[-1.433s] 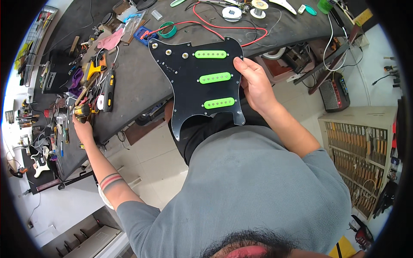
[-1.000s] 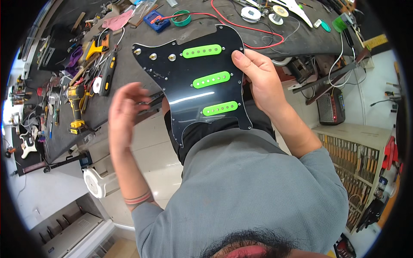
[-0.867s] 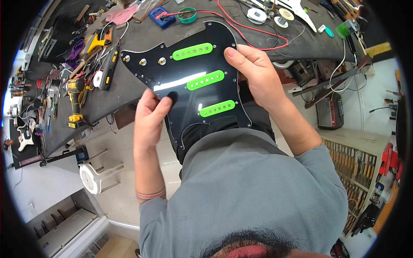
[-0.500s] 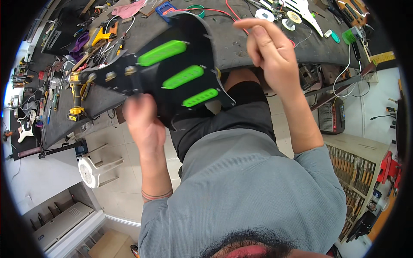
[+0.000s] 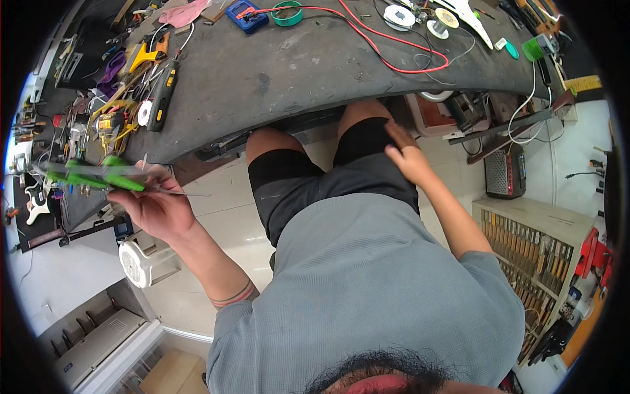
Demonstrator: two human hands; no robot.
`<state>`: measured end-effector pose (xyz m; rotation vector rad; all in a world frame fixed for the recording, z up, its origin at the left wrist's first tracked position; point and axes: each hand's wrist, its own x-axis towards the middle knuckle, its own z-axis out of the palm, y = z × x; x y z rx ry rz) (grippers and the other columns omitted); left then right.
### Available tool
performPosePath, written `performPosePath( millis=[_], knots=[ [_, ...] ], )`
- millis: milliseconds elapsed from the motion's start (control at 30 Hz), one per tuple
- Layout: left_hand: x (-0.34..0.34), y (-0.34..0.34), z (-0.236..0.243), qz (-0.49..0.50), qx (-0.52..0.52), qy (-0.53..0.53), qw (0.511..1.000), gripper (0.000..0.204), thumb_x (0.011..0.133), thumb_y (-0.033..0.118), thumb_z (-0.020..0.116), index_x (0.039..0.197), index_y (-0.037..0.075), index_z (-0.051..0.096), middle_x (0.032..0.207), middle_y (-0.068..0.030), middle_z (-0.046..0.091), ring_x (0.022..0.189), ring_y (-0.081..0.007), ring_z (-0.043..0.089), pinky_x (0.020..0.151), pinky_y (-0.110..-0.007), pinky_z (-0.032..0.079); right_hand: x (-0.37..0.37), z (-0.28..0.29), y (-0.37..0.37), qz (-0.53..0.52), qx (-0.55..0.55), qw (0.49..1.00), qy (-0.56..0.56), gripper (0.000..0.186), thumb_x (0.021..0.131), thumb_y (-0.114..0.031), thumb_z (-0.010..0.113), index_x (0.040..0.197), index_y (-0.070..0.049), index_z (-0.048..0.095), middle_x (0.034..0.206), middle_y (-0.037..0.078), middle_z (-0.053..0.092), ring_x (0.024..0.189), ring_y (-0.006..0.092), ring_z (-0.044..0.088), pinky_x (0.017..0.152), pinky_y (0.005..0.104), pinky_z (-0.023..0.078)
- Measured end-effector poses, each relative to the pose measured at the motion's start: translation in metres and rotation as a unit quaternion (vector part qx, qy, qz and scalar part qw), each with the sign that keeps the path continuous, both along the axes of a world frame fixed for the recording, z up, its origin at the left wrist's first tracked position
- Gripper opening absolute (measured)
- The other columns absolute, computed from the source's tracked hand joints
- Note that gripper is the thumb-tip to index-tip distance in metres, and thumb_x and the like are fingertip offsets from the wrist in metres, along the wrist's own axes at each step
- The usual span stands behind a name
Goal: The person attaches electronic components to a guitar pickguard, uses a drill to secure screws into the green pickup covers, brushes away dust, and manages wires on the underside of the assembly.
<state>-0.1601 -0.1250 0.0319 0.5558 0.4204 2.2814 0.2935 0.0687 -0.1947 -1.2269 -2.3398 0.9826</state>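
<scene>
My left hand (image 5: 157, 207) is closed on the edge of a black guitar pickguard (image 5: 93, 169), held out over the left end of the workbench. The pickguard is turned almost edge-on and slightly blurred. Its green pickup covers (image 5: 121, 180) stick out from one side, and its flat face is mostly hidden. On my right thigh, against the black shorts, lies my right hand (image 5: 408, 157), fingers stretched and apart with nothing in them.
The dark workbench (image 5: 262, 82) carries a blue meter-like device (image 5: 247, 16), a green round dish (image 5: 287, 14), red cable (image 5: 367, 39) and wire spools (image 5: 399, 18). Hand tools crowd its left side, including a black-and-yellow pen-shaped tool (image 5: 163, 98). A white stool (image 5: 134, 262) stands below.
The pickguard has swung from in front of me to the far left and turned edge-on in my left hand. My right hand has dropped from above the bench onto my thigh.
</scene>
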Motion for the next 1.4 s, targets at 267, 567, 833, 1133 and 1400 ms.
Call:
performPosePath(
  millis=[267,567,833,1133,1400],
  knots=[
    [0.004,0.007,0.0,-0.069,0.067,-0.065,0.993,0.017,0.099,0.005,0.075,0.109,0.003,0.062,0.091,0.001,0.052,0.085,-0.0129,0.05,0.083,-0.03,0.05,-0.04,0.045,-0.03,0.01,-0.049,0.999,-0.006,0.061,0.103,-0.032,0.068,0.152,0.003,0.056,0.157,0.027,0.055,0.151,0.0409,0.047,0.128,0.0445,0.036],
    [0.002,-0.003,0.023,-0.019,0.045,-0.01,0.999,0.035,0.107,0.021,0.07,0.127,-0.005,0.058,0.103,-0.0076,0.048,0.094,-0.0176,0.047,0.087,-0.033,0.05,-0.176,0.146,0.016,0.01,0.371,0.928,0.016,0.067,0.091,-0.038,0.076,0.142,0.002,0.06,0.156,0.025,0.053,0.152,0.0427,0.043,0.129,0.0564,0.028],
    [-0.006,-0.029,0.039,0.032,0.043,0.039,0.998,0.032,0.105,0.019,0.072,0.125,-0.005,0.062,0.101,-0.0072,0.047,0.092,-0.0177,0.048,0.086,-0.034,0.047,-0.233,0.17,0.009,0.27,0.356,0.869,0.215,0.039,0.094,-0.041,0.074,0.113,-0.006,0.073,0.125,0.016,0.072,0.123,0.04,0.064,0.117,0.0561,0.043],
    [-0.008,-0.021,0.046,0.111,0.017,0.043,0.993,0.036,0.104,0.018,0.073,0.128,-0.007,0.061,0.107,-0.0118,0.054,0.095,-0.019,0.051,0.085,-0.033,0.047,-0.262,0.162,-0.032,0.451,0.186,0.849,0.202,0.051,0.094,-0.042,0.075,0.129,-0.006,0.069,0.143,0.018,0.065,0.142,0.0419,0.055,0.125,0.0567,0.033],
    [-0.005,-0.019,0.038,0.1,0.001,0.034,0.994,0.035,0.111,0.023,0.063,0.128,-0.007,0.066,0.12,-0.0175,0.066,0.102,-0.0248,0.056,0.09,-0.036,0.047,-0.251,0.13,-0.042,0.289,0.353,0.873,0.175,0.054,0.1,-0.048,0.067,0.132,-0.006,0.071,0.151,0.018,0.06,0.148,0.0372,0.05,0.127,0.0583,0.031]
  ],
)
